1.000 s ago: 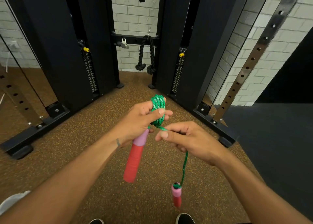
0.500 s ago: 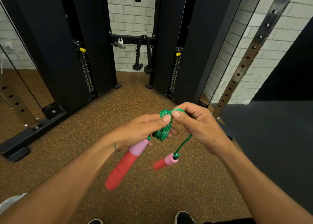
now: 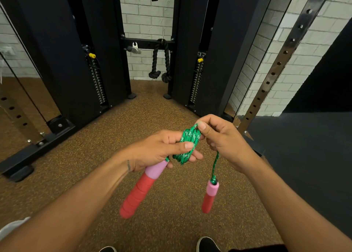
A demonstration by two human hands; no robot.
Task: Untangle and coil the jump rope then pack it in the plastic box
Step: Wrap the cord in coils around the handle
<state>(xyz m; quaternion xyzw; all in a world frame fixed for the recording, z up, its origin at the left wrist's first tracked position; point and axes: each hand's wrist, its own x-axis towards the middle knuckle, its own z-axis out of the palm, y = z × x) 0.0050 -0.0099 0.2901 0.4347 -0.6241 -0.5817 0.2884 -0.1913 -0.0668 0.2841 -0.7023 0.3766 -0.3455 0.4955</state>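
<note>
Head view shows the left hand (image 3: 158, 148) clamping the soft green braided jump rope coil (image 3: 187, 144) and one red-and-pink foam handle (image 3: 142, 189). The right hand (image 3: 222, 139) pinches the coil's top loop, and the second red-and-pink handle (image 3: 209, 196) dangles below. It looks light and floppy, so I'd hold the bundled turns, not the handles.

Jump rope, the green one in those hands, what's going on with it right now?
A person standing on a gym floor is coiling the green jump rope. The left hand pins the coiled bundle against one red and pink handle. The right hand pinches the top loop of the coil, with a short length of rope running down from it. The second handle dangles free on that tail. No plastic box is in view, so packing has not begun.
</note>
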